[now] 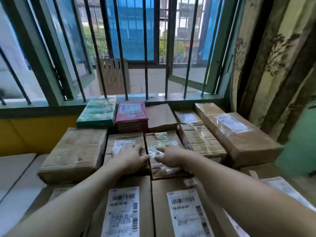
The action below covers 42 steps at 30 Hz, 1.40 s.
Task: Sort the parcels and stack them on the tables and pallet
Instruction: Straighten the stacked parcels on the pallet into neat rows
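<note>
Two taped cardboard parcels (123,138) (163,139), left hand (127,159), right hand (171,158) atop

We face a green-framed window (51,69) with dark vertical bars (146,48), daylight coming through. A patterned curtain (273,57) hangs at right. Below the sill we see a yellow wall (34,132).

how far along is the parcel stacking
Done: a packed layer of parcels already lies under the window, including the green box, pink parcel and long brown box. In hand: the left grip rests flat on a labelled box, the right grip on the taped box beside it, seemingly squaring them up. Remaining: unclear; no loose parcels show in view.
</note>
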{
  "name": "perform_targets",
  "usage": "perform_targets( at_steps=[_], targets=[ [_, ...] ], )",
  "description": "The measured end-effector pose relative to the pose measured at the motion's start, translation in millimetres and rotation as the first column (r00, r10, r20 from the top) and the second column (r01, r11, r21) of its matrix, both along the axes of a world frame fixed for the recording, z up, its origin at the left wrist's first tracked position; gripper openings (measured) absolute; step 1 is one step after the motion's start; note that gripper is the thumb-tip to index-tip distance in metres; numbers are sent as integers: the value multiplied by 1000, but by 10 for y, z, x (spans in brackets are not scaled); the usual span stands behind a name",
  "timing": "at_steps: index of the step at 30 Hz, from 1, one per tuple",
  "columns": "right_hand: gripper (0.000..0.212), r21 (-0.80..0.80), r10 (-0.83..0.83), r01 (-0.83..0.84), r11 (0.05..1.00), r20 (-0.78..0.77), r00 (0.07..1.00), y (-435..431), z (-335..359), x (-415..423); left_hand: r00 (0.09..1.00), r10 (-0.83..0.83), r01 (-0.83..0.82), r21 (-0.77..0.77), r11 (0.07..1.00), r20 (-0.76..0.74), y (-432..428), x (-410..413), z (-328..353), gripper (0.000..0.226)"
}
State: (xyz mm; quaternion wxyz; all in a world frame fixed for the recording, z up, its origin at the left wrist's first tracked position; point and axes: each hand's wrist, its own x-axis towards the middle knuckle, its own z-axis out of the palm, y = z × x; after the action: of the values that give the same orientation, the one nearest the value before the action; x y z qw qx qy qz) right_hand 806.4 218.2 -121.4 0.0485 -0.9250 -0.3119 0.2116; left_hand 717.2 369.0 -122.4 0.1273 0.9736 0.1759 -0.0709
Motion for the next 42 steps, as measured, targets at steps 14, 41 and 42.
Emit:
perform_targets(
  at_steps=[14,41,42],
  targets=[
    [55,207,-170,141,968,130,977,-728,-35,611,982,-70,95,137,986,-177,-924,616,-211,69],
    [62,69,-205,195,978,199,958,-2074,320,1164,987,-142,149,91,985,-75,-1995,1316,41,69],
    [63,52,-172,165,985,197,965,-2077,336,1221,988,-133,142,117,983,-80,-1987,1321,50,70]
  ],
)
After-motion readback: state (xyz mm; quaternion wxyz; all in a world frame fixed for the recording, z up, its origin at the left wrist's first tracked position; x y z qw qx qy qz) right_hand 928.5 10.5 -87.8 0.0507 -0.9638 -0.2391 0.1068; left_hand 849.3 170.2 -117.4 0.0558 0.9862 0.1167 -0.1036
